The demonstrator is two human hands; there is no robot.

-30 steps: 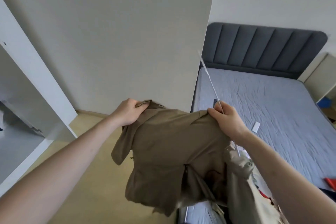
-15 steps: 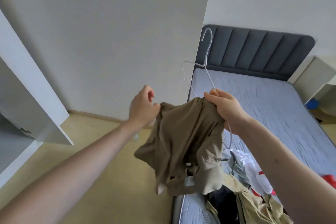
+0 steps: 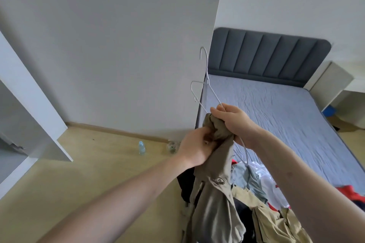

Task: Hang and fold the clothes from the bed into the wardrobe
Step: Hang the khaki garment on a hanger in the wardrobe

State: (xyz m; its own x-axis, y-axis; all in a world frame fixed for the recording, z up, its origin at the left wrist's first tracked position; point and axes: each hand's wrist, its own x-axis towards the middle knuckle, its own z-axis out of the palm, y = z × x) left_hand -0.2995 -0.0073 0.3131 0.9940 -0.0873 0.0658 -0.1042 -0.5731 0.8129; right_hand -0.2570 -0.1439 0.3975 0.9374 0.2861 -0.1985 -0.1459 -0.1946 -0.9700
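Note:
A khaki-brown jacket [image 3: 214, 193] hangs bunched from both my hands above the bed's left edge. My right hand [image 3: 234, 122] grips its gathered top together with a thin white wire hanger [image 3: 206, 77], whose hook points up and whose lower bar shows below my wrist. My left hand [image 3: 195, 148] grips the same bunched fabric just below and left of the right hand. A pile of clothes [image 3: 262, 199] in tan, white, pale blue, red and black lies on the grey-blue bed [image 3: 276, 116]. The white wardrobe [image 3: 25, 124] stands open at far left.
A white wall panel [image 3: 138, 45] stands straight ahead, beside the bed's dark grey headboard [image 3: 266, 53]. A small plastic bottle [image 3: 141, 147] and a glass jar [image 3: 171, 147] sit on the wooden floor by the skirting. A white bedside unit [image 3: 339, 89] is at the right.
My left hand has moved right and down to close on the jacket right beside my right hand. The jacket now hangs as one narrow bunch, and the hanger sits more upright.

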